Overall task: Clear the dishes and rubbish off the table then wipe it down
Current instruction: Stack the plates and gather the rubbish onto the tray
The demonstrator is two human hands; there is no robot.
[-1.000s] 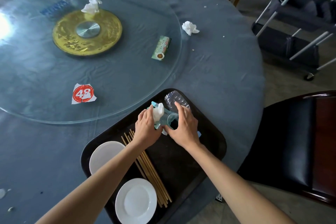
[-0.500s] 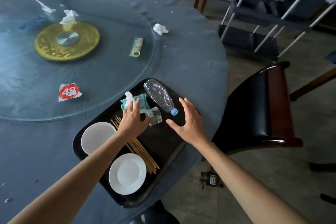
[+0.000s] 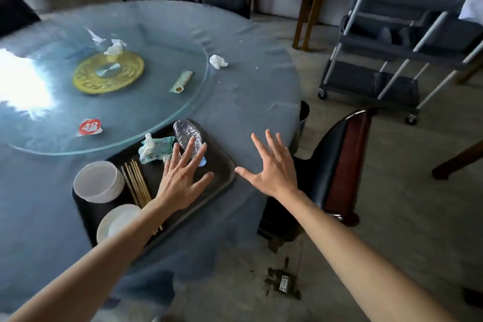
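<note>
Both hands spread empty: left hand (image 3: 183,180) over the tray (image 3: 224,165), right hand (image 3: 274,167) just beyond its rim; tissue (image 3: 218,61) ahead.

A: The table (image 3: 248,91) wears a grey-blue cloth. The tray (image 3: 222,165) is black, and the two bowls (image 3: 98,181) on it are white.

B: And at eleven o'clock from the tray?

A: A gold disc (image 3: 108,72) with an embossed pattern. Nearer, a white card (image 3: 90,127) has a red circle with white "48".
</note>
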